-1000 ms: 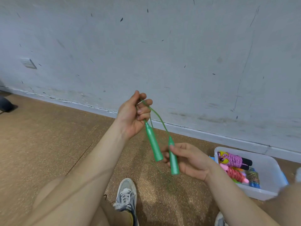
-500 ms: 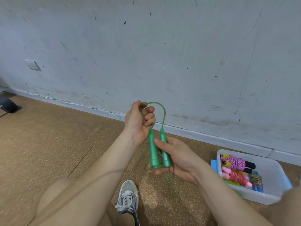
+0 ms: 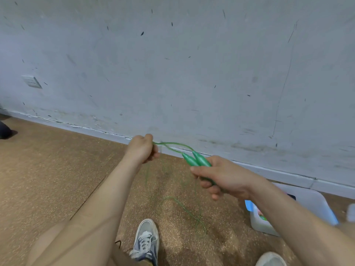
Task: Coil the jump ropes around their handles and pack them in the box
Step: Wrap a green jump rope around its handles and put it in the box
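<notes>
My right hand (image 3: 224,177) grips both green handles (image 3: 196,160) of a jump rope side by side, their tips pointing up and left. The thin green rope (image 3: 172,144) runs from the handle tips to my left hand (image 3: 143,148), which is closed on it. From there the rope drops and lies in loose loops (image 3: 192,214) on the floor. The white plastic box (image 3: 315,200) stands at the lower right by the wall, mostly hidden behind my right forearm; its contents barely show.
A grey scuffed wall with a baseboard runs across the back. The floor is brown cork. My shoes (image 3: 147,240) are at the bottom. A wall socket (image 3: 31,81) is on the left, and a dark object (image 3: 4,129) sits at the far left edge.
My hands have moved apart: the right hand took both handles to the right and tilted them, while the left hand pulled the rope out to the left. The view has shifted and my arm now covers the box.
</notes>
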